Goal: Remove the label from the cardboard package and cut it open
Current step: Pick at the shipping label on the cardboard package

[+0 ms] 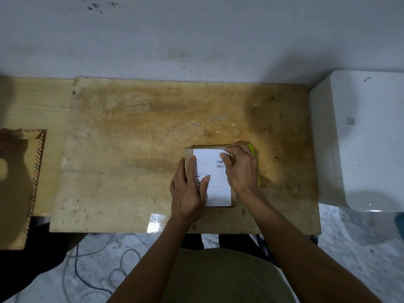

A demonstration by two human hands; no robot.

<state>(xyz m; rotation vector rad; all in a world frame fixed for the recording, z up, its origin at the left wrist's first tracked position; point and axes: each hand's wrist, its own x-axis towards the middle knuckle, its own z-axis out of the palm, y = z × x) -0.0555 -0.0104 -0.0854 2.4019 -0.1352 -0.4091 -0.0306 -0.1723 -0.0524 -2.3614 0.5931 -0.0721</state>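
Note:
A small flat cardboard package (pixel 209 147) lies on the wooden board (pixel 131 149), right of centre. A white shipping label (pixel 216 189) with barcodes covers most of its top. My left hand (pixel 189 189) lies flat on the package's left side, fingers spread over the label's left edge. My right hand (pixel 240 169) rests over the package's right side, its thumb and fingertips at the label's upper right corner. A yellow-green object (pixel 251 147), mostly hidden behind my right hand, lies just right of the package.
A white plastic box (pixel 360 138) stands right of the board. At the left lies a cardboard piece with a striped edge (pixel 32 171). A clear piece of tape or plastic (pixel 155 221) shines near the board's front edge. Cables lie on the floor (pixel 98 270).

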